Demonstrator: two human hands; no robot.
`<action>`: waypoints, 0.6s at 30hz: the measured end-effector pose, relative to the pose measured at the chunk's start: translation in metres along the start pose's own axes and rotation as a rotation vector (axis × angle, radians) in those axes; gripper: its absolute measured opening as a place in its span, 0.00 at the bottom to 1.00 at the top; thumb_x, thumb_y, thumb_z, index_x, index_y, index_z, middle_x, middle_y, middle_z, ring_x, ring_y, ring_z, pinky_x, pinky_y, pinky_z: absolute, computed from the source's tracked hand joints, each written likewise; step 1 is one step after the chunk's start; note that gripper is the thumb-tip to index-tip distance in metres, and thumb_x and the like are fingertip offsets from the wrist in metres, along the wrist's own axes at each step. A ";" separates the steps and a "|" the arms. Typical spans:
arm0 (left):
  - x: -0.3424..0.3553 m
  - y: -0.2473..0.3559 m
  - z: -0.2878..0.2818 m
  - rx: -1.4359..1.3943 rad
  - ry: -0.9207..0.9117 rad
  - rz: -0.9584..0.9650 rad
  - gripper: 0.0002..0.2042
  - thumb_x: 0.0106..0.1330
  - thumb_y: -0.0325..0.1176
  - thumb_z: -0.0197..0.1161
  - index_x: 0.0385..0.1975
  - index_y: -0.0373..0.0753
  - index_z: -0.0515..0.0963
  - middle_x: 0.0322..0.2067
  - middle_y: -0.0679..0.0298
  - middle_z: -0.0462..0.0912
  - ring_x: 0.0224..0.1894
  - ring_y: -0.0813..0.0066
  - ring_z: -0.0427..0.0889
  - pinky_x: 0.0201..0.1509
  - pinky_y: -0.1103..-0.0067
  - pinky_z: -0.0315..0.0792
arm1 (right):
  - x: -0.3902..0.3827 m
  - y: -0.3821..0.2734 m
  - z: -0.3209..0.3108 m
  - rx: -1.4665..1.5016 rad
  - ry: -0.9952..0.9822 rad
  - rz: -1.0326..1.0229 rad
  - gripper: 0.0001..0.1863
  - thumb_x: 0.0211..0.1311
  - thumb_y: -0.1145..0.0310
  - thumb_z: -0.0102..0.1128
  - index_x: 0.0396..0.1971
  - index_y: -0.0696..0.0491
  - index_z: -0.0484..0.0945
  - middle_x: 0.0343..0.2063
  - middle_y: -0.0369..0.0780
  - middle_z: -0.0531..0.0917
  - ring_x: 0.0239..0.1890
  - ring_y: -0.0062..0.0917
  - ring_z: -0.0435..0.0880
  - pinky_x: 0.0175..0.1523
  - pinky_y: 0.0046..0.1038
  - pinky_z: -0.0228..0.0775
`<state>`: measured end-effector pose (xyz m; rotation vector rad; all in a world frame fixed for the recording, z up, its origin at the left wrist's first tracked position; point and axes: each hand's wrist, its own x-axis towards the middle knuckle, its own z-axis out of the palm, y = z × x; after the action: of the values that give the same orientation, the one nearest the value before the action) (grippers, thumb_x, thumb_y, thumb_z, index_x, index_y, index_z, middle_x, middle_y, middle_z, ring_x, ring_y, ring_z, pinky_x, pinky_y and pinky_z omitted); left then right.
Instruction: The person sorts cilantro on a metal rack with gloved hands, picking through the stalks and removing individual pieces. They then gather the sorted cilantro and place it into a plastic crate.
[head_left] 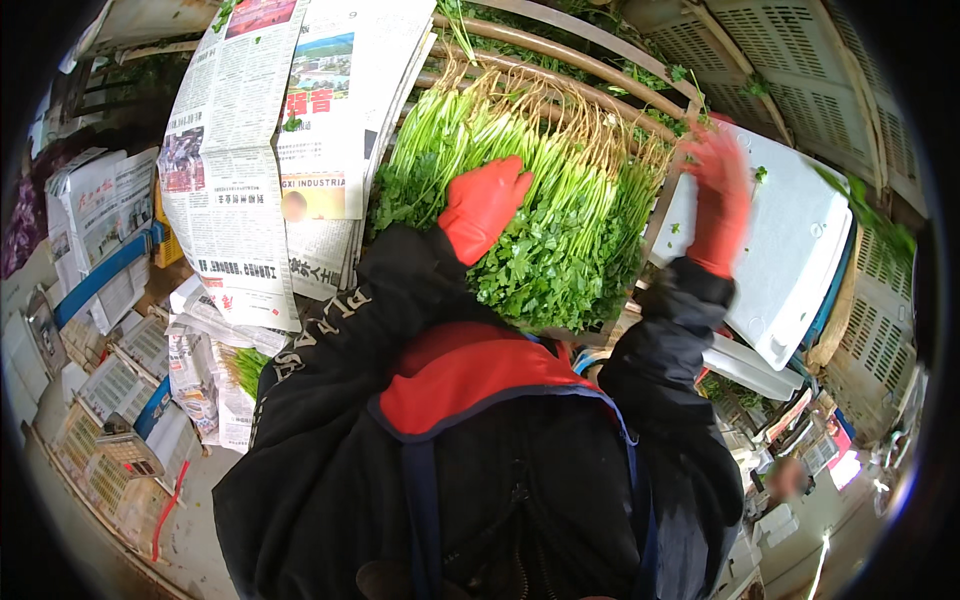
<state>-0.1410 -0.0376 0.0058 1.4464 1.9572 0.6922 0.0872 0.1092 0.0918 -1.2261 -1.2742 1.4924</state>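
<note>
A thick row of leafy green herbs (560, 262), with pale stems and stringy brown roots, lies in front of me. The roots point away and the leaves toward me. On its left part rests my left hand (484, 208) in a red rubber glove, fingers curled together against the stems; what they hold, if anything, is hidden. My right hand (716, 185), also red-gloved, is raised off the right end of the row, beside a white foam panel (770, 240). It is smeared by motion, so its fingers cannot be made out.
Large newspaper sheets (235, 170) lie stacked left of the herbs. Brown rails (560, 62) run behind the roots. More newspapers (105, 215) are piled at far left, near a small herb bundle (245, 370) wrapped in paper. Slotted crates (785, 45) stand at far right.
</note>
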 end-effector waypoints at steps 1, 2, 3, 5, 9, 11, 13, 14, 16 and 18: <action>-0.004 -0.002 -0.003 -0.010 0.035 -0.027 0.10 0.63 0.40 0.58 0.34 0.40 0.77 0.29 0.53 0.80 0.32 0.50 0.78 0.34 0.64 0.72 | -0.011 -0.009 0.055 0.037 -0.079 0.142 0.21 0.65 0.68 0.47 0.56 0.61 0.68 0.46 0.46 0.80 0.41 0.27 0.82 0.42 0.23 0.73; -0.007 -0.003 -0.006 -0.026 0.061 -0.045 0.09 0.62 0.39 0.58 0.36 0.41 0.78 0.30 0.54 0.81 0.32 0.51 0.79 0.35 0.65 0.72 | -0.012 0.007 0.077 0.071 -0.211 0.255 0.20 0.64 0.70 0.47 0.53 0.62 0.71 0.44 0.45 0.81 0.40 0.26 0.82 0.41 0.22 0.73; -0.010 -0.003 -0.008 -0.042 0.085 -0.064 0.09 0.62 0.37 0.59 0.37 0.41 0.78 0.32 0.54 0.81 0.33 0.52 0.79 0.35 0.67 0.73 | -0.011 0.029 0.094 0.038 -0.292 0.265 0.17 0.65 0.69 0.47 0.50 0.61 0.74 0.43 0.44 0.82 0.39 0.25 0.82 0.40 0.22 0.73; -0.009 -0.005 -0.011 -0.062 0.113 -0.100 0.08 0.63 0.34 0.59 0.39 0.41 0.79 0.33 0.55 0.82 0.34 0.53 0.80 0.37 0.69 0.75 | -0.003 0.061 0.112 0.030 -0.353 0.271 0.13 0.64 0.70 0.49 0.45 0.60 0.76 0.42 0.41 0.83 0.37 0.22 0.82 0.39 0.21 0.72; -0.006 -0.012 -0.013 -0.046 0.191 -0.085 0.08 0.63 0.33 0.58 0.40 0.41 0.79 0.33 0.54 0.82 0.35 0.52 0.80 0.37 0.69 0.75 | 0.004 0.087 0.120 -0.292 -0.293 0.281 0.12 0.62 0.72 0.53 0.45 0.58 0.77 0.36 0.39 0.83 0.32 0.20 0.83 0.34 0.23 0.72; -0.006 -0.015 -0.011 -0.062 0.202 -0.101 0.08 0.63 0.33 0.58 0.40 0.41 0.79 0.33 0.53 0.82 0.35 0.52 0.80 0.37 0.69 0.75 | 0.007 0.087 0.122 -0.341 -0.257 0.299 0.13 0.60 0.71 0.56 0.44 0.57 0.77 0.34 0.40 0.83 0.29 0.21 0.82 0.33 0.24 0.72; -0.003 -0.016 -0.011 -0.070 0.193 -0.107 0.08 0.63 0.32 0.58 0.40 0.41 0.79 0.33 0.53 0.82 0.35 0.51 0.80 0.38 0.68 0.74 | 0.010 0.102 0.117 -0.493 -0.285 0.199 0.14 0.57 0.69 0.59 0.43 0.57 0.78 0.32 0.42 0.83 0.30 0.24 0.83 0.35 0.26 0.73; -0.002 -0.015 -0.011 -0.072 0.183 -0.113 0.09 0.63 0.32 0.58 0.40 0.41 0.79 0.33 0.53 0.82 0.35 0.51 0.80 0.38 0.68 0.74 | 0.012 0.110 0.114 -0.566 -0.300 0.148 0.14 0.55 0.68 0.61 0.42 0.56 0.79 0.31 0.43 0.82 0.30 0.26 0.83 0.36 0.26 0.73; -0.003 -0.016 -0.011 -0.077 0.174 -0.123 0.09 0.63 0.33 0.57 0.41 0.41 0.79 0.33 0.53 0.82 0.35 0.51 0.80 0.38 0.67 0.74 | 0.010 0.104 0.120 -0.725 -0.298 -0.049 0.15 0.51 0.64 0.64 0.38 0.54 0.80 0.31 0.44 0.82 0.32 0.34 0.82 0.38 0.31 0.72; -0.003 -0.017 -0.009 -0.086 0.171 -0.118 0.09 0.63 0.33 0.57 0.41 0.41 0.79 0.33 0.53 0.82 0.35 0.50 0.80 0.38 0.67 0.74 | 0.012 0.100 0.123 -0.804 -0.353 -0.027 0.14 0.50 0.62 0.64 0.35 0.55 0.81 0.32 0.44 0.82 0.34 0.36 0.81 0.39 0.33 0.72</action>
<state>-0.1581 -0.0451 0.0007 1.2450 2.0960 0.8598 -0.0340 0.0792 -0.0068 -1.4453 -2.2546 1.2312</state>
